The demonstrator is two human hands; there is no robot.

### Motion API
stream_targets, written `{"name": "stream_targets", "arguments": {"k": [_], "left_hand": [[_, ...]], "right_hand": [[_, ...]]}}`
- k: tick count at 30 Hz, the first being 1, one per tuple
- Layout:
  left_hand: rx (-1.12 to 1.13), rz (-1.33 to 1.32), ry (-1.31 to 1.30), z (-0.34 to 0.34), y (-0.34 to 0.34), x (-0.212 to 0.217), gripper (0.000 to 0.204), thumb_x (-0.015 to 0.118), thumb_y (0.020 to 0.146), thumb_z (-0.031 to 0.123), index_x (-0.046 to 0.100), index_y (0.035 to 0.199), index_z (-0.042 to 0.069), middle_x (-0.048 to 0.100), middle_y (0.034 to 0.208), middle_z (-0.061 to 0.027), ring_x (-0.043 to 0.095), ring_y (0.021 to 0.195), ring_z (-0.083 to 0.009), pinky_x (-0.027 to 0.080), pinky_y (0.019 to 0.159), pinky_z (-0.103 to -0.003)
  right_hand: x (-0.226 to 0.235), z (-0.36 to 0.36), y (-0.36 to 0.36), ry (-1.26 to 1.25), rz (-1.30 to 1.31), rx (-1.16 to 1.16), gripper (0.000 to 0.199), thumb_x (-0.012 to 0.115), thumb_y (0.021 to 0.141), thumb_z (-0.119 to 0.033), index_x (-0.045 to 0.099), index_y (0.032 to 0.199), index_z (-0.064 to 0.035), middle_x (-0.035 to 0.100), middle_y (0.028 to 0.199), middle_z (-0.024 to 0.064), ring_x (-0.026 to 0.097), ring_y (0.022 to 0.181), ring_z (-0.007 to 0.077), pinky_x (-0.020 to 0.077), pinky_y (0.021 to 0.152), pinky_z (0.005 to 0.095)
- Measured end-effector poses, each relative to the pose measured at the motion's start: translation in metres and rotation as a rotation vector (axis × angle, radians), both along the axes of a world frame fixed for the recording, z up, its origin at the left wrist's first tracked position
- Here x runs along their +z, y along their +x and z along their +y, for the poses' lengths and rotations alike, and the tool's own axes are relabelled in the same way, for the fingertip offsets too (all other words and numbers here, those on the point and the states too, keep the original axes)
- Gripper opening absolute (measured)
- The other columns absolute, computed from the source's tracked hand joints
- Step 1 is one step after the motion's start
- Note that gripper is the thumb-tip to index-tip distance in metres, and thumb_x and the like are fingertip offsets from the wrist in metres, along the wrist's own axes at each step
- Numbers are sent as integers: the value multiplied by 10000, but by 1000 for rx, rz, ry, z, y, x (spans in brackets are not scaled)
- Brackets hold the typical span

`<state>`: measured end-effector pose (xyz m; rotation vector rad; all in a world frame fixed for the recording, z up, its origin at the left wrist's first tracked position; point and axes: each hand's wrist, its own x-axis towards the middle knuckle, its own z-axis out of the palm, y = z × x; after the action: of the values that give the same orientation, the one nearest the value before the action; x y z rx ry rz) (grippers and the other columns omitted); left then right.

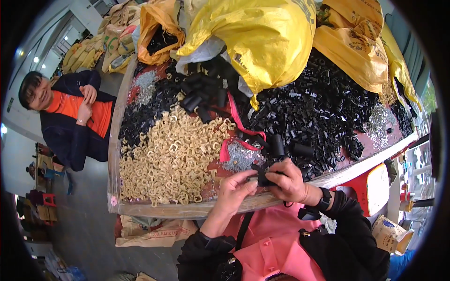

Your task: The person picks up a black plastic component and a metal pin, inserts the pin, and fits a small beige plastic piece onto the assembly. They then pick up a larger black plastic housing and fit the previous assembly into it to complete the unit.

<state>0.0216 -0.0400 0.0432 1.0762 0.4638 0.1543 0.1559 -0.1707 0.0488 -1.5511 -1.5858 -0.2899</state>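
Over the near edge of the table, both of my hands are closed around a small black plastic part (pixel 261 174). My left hand (pixel 236 188) pinches its left side between thumb and fingers. From the right, my right hand (pixel 287 181) grips it with bent fingers that hide some of it. The part's exact kind cannot be made out. Just beyond the hands lie a pile of small grey metal pieces (pixel 240 157) and a black cylinder (pixel 277 146). A heap of beige plastic buckle-like pieces (pixel 171 154) spreads to the left.
Black plastic pieces (pixel 318 112) cover the table's right side. A yellow sack (pixel 262 42) and an orange sack (pixel 157 21) stand at the far side. A pink-red strap (pixel 236 112) winds between the heaps. Another person (pixel 77 117) stands left of the wooden table edge (pixel 114 164).
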Motion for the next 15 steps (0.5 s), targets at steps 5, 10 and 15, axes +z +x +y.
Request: {"name": "stream_targets", "arguments": {"k": [5, 10, 15], "left_hand": [[-30, 2, 85, -7, 6, 14, 308, 585, 788, 44, 524, 1082, -30, 597, 813, -70, 548, 647, -88, 464, 608, -206], [-47, 7, -67, -8, 2, 14, 315, 578, 796, 50, 518, 1095, -30, 596, 820, -70, 552, 655, -88, 467, 599, -205], [-54, 9, 67, -17, -1, 19, 330, 569, 808, 63, 504, 1117, -32, 593, 831, -66, 555, 668, -84, 471, 605, -203]], "right_hand": [[-3, -9, -4, 29, 120, -18, 436, 631, 487, 0, 539, 911, -33, 507, 875, 113, 515, 700, 237, 436, 585, 316], [4, -15, -5, -5, 137, 5, 434, 622, 491, 7, 530, 915, -25, 502, 883, 118, 514, 721, 245, 447, 606, 322], [5, -20, -11, -8, 192, -12, 445, 617, 502, 8, 521, 936, -24, 496, 891, 124, 522, 740, 256, 457, 617, 326]]}}
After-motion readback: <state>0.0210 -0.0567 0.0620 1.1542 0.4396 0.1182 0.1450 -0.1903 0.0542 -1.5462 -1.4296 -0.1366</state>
